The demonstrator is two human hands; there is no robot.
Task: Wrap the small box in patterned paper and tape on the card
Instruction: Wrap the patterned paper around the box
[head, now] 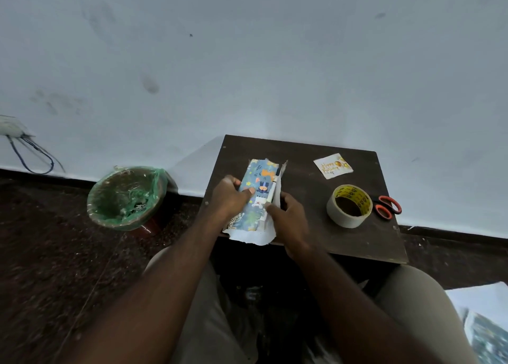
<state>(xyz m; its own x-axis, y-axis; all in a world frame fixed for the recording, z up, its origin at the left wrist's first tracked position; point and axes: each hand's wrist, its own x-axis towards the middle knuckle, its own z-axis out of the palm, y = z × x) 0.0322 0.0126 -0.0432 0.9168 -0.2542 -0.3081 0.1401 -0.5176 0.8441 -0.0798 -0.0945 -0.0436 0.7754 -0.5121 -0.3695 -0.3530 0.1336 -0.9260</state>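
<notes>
Person, one, seen from the worn head camera.

Legs: is wearing light beige trousers (pixel 412 303) of plain cloth, showing over both thighs. The cloth is lying smooth over the right thigh and is creasing a little along the left thigh (pixel 211 322). The inner seams are sitting in shadow, too dark to tell more.

Arms: left forearm (pixel 165 281) and right forearm (pixel 343 295) are showing bare from the lower edge of the view up to the wrists.

Hands: left hand (pixel 229 199) and right hand (pixel 288 215) are showing bare. One short-cut fingernail is catching the light on the left hand.
</notes>
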